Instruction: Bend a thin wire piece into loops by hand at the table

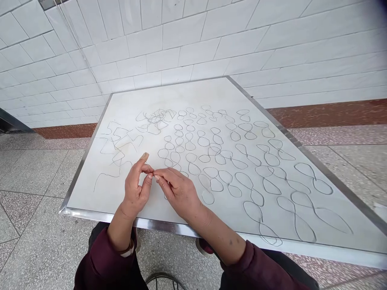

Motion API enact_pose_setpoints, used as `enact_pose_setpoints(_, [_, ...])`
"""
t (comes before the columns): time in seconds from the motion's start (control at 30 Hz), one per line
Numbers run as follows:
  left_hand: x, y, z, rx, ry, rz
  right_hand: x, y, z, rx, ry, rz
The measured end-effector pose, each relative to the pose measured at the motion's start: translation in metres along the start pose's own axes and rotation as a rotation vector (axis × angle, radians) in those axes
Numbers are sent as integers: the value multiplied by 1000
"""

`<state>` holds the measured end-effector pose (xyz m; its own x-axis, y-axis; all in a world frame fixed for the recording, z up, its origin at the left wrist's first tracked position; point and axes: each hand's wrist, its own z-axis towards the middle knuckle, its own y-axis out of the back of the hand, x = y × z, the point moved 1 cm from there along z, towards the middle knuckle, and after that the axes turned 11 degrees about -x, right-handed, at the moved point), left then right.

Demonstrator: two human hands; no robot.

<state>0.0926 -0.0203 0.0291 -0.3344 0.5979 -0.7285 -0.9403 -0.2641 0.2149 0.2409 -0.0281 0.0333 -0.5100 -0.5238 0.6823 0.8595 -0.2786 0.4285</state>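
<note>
Above the front part of a white table (87, 193), my left hand (137, 183) and my right hand (178, 191) meet at the fingertips. Each hand is closed in a pinch of thumb and index finger, and a thin dark wire seems to run between them, mostly hidden by the fingers. The left hand's other fingers are partly raised. Right of the hands lie many wire figure-eights (254, 188), small toward the back and larger at the near right. On the left are loose bent wires (104, 175), with a tangled wire heap (159, 117) behind them.
A metal edge strip (157, 225) borders the table. One figure-eight (269, 235) overhangs the front edge. A white tiled wall (181, 52) stands behind the table. Below are speckled floor tiles (39, 237) and a round metal-framed stool (165, 276) between my legs.
</note>
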Motion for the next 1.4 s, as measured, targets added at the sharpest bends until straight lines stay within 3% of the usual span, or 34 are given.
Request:
enact_pose_setpoints(0.27, [1, -1, 1, -45, -2, 65, -1, -1, 2, 4, -128, 104])
enact_pose_setpoints(0.47, [2, -3, -1, -45, 88, 77, -2, -3, 3, 103, -236, 104])
enact_pose_setpoints(0.87, [-8, -2, 0, -20, 202, 142, -6, -4, 0, 126, -245, 123])
enact_pose_setpoints(1.07, [-5, -1, 0, -13, 175, 213, -12, 1, 6, -27, -53, -62])
enact_pose_setpoints(1.4, [-3, -6, 0, 29, 210, 167, -14, -1, 1, 65, -139, -43])
